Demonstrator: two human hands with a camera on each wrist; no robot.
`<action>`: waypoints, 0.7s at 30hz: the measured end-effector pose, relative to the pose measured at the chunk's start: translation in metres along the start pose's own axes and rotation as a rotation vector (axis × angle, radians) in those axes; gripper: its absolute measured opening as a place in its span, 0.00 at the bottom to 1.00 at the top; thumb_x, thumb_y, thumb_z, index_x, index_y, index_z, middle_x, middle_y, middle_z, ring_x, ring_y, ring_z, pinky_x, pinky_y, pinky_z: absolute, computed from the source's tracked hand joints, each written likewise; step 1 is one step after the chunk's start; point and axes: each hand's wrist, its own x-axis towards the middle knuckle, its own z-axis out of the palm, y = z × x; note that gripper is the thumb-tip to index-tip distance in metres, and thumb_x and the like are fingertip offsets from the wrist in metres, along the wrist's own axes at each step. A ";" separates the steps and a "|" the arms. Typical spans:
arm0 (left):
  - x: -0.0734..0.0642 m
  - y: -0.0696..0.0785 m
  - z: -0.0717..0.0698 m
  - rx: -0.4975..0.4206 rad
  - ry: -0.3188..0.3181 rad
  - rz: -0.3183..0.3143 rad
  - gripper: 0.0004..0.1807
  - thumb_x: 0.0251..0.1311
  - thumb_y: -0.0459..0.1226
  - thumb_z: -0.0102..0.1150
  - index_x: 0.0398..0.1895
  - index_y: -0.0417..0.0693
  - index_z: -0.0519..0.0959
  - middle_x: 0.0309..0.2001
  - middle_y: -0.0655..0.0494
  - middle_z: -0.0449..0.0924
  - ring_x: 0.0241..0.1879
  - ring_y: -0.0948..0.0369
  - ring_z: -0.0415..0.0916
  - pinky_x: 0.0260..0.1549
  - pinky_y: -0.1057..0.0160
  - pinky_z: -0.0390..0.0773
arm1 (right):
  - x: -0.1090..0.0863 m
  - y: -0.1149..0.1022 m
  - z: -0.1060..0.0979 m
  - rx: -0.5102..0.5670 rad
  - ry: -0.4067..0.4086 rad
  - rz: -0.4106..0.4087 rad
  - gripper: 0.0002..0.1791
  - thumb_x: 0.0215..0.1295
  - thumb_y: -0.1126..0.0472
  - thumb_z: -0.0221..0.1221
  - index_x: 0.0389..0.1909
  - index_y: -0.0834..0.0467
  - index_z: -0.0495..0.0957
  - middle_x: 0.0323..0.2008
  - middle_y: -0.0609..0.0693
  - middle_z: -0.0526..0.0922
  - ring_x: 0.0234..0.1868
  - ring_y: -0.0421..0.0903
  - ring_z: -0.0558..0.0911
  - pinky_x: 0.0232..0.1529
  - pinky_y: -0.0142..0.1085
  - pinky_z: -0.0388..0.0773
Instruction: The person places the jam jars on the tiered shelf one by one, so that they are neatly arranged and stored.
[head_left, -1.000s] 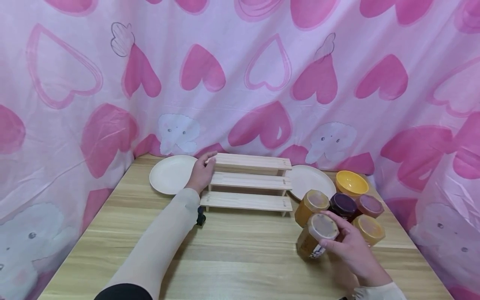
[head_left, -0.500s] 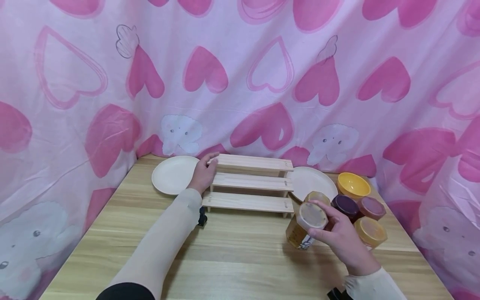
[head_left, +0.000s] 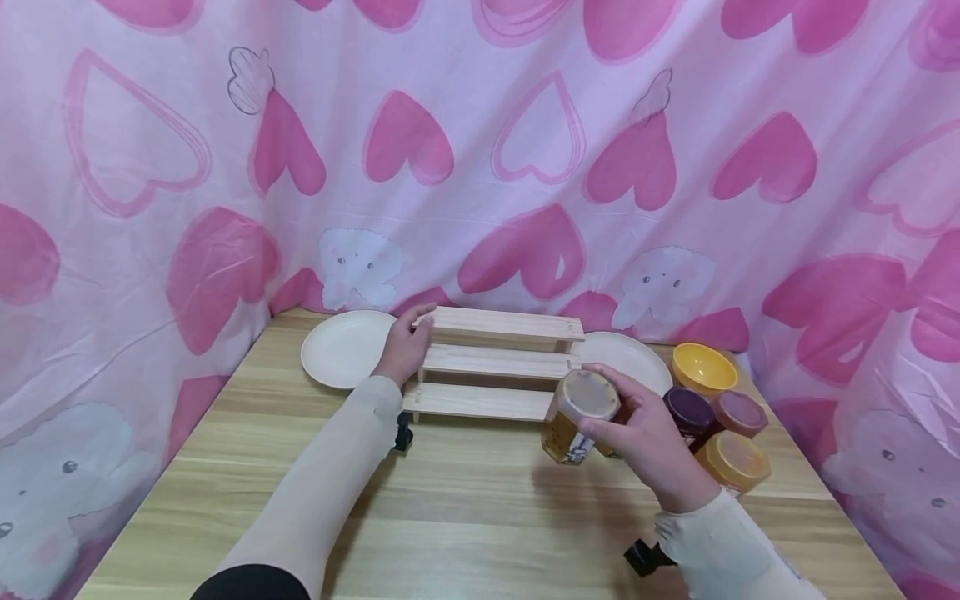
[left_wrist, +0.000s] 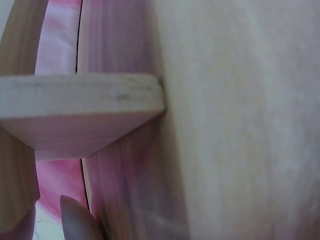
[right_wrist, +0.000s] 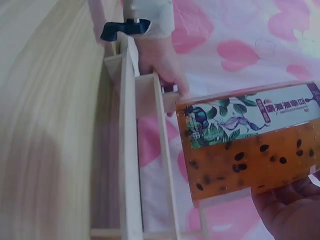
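My right hand [head_left: 648, 442] grips a jar [head_left: 573, 429] with a pale lid, held off the table in front of the right end of a three-step wooden display rack [head_left: 480, 402]. In the right wrist view, the jar [right_wrist: 235, 165] shows orange contents with black seeds and a printed label; several fingers [right_wrist: 292, 207] hold its side. My left hand [head_left: 405, 346] holds the left end of the rack's top step, thumb towards me. In the left wrist view, a rack board [left_wrist: 80, 97] fills the near part, with a fingertip [left_wrist: 77, 220] below it.
Right of the rack stand a dark purple jar [head_left: 688, 408], a reddish jar [head_left: 740, 414] and a yellow jar [head_left: 733, 458]. Another jar is mostly hidden behind my right hand. White plates [head_left: 337, 350] flank the rack. A yellow bowl [head_left: 705, 367] sits at back right.
My right hand has lifted the seeded jar and carried it left, away from the other jars, to the rack's right end. The left hand stays on the rack.
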 end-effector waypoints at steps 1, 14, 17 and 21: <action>0.000 0.000 0.000 0.000 0.000 0.000 0.25 0.81 0.51 0.47 0.75 0.57 0.73 0.52 0.30 0.75 0.44 0.52 0.73 0.53 0.51 0.74 | 0.003 -0.002 0.001 0.003 -0.001 -0.003 0.37 0.68 0.59 0.71 0.76 0.49 0.69 0.64 0.55 0.79 0.61 0.50 0.82 0.55 0.37 0.83; 0.000 -0.002 -0.003 0.002 0.004 0.009 0.24 0.82 0.51 0.47 0.74 0.57 0.74 0.31 0.49 0.74 0.31 0.58 0.71 0.40 0.55 0.76 | 0.043 -0.029 0.013 0.036 -0.024 -0.035 0.39 0.68 0.57 0.72 0.78 0.49 0.68 0.65 0.55 0.78 0.62 0.49 0.80 0.58 0.33 0.81; 0.000 -0.001 -0.002 0.004 -0.007 0.006 0.24 0.82 0.51 0.47 0.74 0.58 0.74 0.30 0.51 0.73 0.31 0.58 0.71 0.40 0.55 0.76 | 0.052 -0.035 0.015 0.054 -0.021 -0.022 0.39 0.69 0.56 0.71 0.78 0.48 0.67 0.65 0.55 0.78 0.64 0.51 0.79 0.59 0.34 0.81; 0.001 0.000 -0.002 0.018 -0.006 0.005 0.24 0.82 0.51 0.47 0.75 0.59 0.74 0.34 0.51 0.74 0.35 0.58 0.73 0.45 0.55 0.76 | 0.067 -0.040 0.017 0.066 -0.003 -0.010 0.39 0.69 0.56 0.71 0.78 0.46 0.67 0.66 0.54 0.78 0.66 0.52 0.78 0.64 0.44 0.79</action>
